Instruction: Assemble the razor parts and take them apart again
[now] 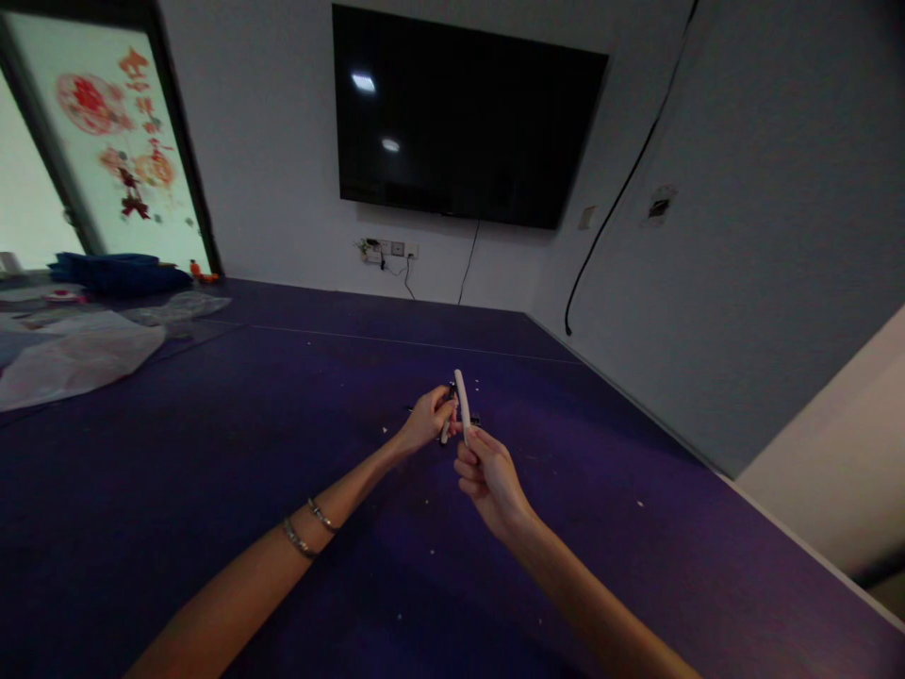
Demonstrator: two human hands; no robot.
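My right hand [495, 479] pinches the lower end of a slim, slightly curved white strip [462, 398], which stands nearly upright. Just to its left, the fingers of my left hand [424, 421] are closed on a small dark-and-white piece [445, 435], whose kind I cannot make out. Its dark upper end shows above the fingers, close beside the white strip; whether the two touch is not clear. Behind the right fingertips a small dark thing [476, 420] is partly hidden. Two bracelets [301, 538] circle my left forearm.
White crumbs [385, 430] are scattered over the dark purple surface [283, 443]. Clear plastic sheeting [85, 354] and a blue cloth bundle [123, 273] lie at the far left. A television [467, 113] hangs on the wall, and a black cable [622, 184] dangles at the right.
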